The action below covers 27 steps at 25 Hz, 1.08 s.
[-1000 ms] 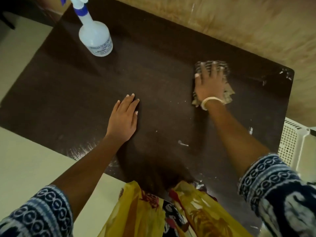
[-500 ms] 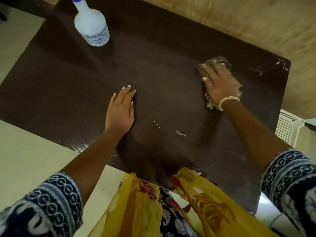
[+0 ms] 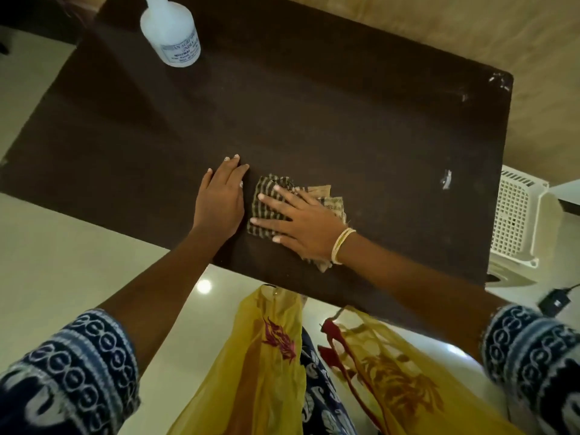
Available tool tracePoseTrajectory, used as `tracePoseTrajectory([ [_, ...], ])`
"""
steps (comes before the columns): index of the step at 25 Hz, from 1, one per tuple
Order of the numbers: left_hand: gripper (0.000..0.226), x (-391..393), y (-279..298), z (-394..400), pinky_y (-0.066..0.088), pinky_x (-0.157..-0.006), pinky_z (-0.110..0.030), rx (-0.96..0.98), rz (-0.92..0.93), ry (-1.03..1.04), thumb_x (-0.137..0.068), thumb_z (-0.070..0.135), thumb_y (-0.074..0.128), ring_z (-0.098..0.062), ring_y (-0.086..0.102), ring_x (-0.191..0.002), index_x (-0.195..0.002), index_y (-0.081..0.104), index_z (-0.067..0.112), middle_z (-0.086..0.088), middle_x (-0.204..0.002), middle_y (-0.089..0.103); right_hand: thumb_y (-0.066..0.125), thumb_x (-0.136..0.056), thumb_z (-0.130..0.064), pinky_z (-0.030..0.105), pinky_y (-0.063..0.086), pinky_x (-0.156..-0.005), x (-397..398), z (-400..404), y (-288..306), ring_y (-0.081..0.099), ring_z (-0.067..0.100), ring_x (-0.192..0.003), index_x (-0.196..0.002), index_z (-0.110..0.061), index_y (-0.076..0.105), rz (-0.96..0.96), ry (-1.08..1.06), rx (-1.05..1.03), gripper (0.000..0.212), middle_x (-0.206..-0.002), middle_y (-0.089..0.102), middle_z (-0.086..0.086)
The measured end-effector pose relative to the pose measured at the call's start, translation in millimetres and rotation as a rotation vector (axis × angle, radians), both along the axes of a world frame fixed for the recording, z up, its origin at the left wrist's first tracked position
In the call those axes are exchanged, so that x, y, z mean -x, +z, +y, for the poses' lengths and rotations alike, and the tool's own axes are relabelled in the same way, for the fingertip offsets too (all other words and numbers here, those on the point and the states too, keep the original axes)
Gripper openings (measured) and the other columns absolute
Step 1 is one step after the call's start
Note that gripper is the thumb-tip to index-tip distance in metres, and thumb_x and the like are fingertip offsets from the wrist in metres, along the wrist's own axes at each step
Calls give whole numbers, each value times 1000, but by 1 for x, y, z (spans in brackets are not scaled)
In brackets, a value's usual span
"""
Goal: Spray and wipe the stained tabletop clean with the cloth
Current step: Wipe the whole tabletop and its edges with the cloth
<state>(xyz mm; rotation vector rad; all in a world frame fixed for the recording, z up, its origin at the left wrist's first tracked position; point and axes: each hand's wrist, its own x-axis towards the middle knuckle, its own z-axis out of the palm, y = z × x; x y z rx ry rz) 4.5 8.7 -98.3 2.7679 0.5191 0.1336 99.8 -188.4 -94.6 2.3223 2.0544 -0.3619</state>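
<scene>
A dark brown tabletop [image 3: 345,120] fills the view. My right hand [image 3: 301,227] lies flat with spread fingers on a checked brown-and-beige cloth [image 3: 266,205], pressing it to the table near the front edge. My left hand [image 3: 219,202] rests flat on the bare table just left of the cloth, fingers together, holding nothing. A white spray bottle [image 3: 171,29] stands at the far left corner, its head cut off by the frame. White smears show near the right edge [image 3: 447,180] and at the far right corner [image 3: 499,81].
A white perforated plastic basket [image 3: 514,221] stands on the floor right of the table. A black adapter [image 3: 554,301] with a cable lies on the pale floor beside it. A beige wall runs behind the table. My yellow scarf [image 3: 270,365] hangs below the front edge.
My right hand has dragged the cloth from the far right of the table down and left to the front middle, beside my left hand. The white mark in the middle is gone.
</scene>
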Motion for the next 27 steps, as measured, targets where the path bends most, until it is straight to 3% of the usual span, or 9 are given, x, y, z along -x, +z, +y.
tracePoseTrajectory([
  [1, 43, 12, -2, -1, 25, -118, -46, -13, 12, -22, -101, 19, 33, -24, 33, -143, -141, 46, 11, -10, -151, 41, 31, -102, -47, 51, 16, -116, -13, -5, 2, 12, 31, -149, -150, -42, 22, -17, 75, -4, 49, -162, 16, 1],
  [3, 43, 32, -3, -5, 25, -118, -44, -48, 41, -26, -101, 19, 34, -24, 32, -144, -143, 45, 12, -9, -152, 40, 27, -100, -47, 54, 20, -117, -55, -19, 2, 15, 30, -148, -150, -40, 23, -65, -74, -30, 50, -161, 19, 2],
  [7, 47, 60, 0, -10, 24, -119, -42, -45, 75, -30, -98, 12, 40, -25, 31, -145, -145, 43, 11, -9, -154, 38, 27, -98, -47, 54, 19, -117, -106, -57, 1, 14, 32, -148, -149, -37, 29, -8, -950, -129, 52, -161, 20, 4],
  [9, 50, 67, 1, -9, 24, -119, -42, -35, 79, -53, -97, 8, 45, -25, 28, -146, -147, 40, 11, -8, -156, 35, 29, -99, -46, 53, 14, -118, -89, -37, 5, 9, 32, -149, -150, -39, 26, 7, -1182, -97, 51, -162, 15, 3],
  [11, 54, 72, 1, -8, 20, -120, -40, -23, 110, -55, -97, 6, 46, -24, 24, -148, -150, 34, 13, -7, -158, 29, 27, -100, -47, 53, 14, -118, -50, -8, 8, 7, 35, -149, -151, -38, 23, -14, -1054, -73, 52, -163, 12, 5],
  [16, 62, 77, 2, -15, 13, -120, -43, 17, 150, -51, -97, 8, 46, -22, 12, -150, -154, 23, 15, -6, -162, 17, 24, -101, -48, 52, 13, -117, 92, 10, 0, 8, 32, -149, -151, -40, 20, -7, -369, -7, 50, -162, 13, 2],
  [19, 68, 81, 2, -17, 12, -121, -44, -6, 186, -54, -96, 7, 49, -22, 7, -151, -155, 16, 17, -5, -163, 11, 25, -103, -45, 47, 6, -118, 90, -17, 6, 4, 23, -150, -150, -44, 19, 19, -215, 1, 47, -163, 10, -5],
  [24, 73, 95, 4, -25, 10, -120, -45, -44, 210, -48, -95, 1, 46, -23, 3, -151, -156, 11, 20, -3, -164, 6, 27, -101, -45, 54, 17, -118, 35, -126, 3, 11, 27, -149, -149, -42, 26, 14, -993, -88, 48, -161, 18, 0],
  [27, 74, 98, 6, -37, 9, -120, -47, -45, 242, -75, -96, 4, 46, -26, 0, -151, -156, 7, 23, -1, -164, 1, 30, -101, -45, 54, 12, -119, 46, -116, 4, 8, 31, -149, -150, -38, 27, 3, -1341, -58, 50, -162, 15, 4],
])
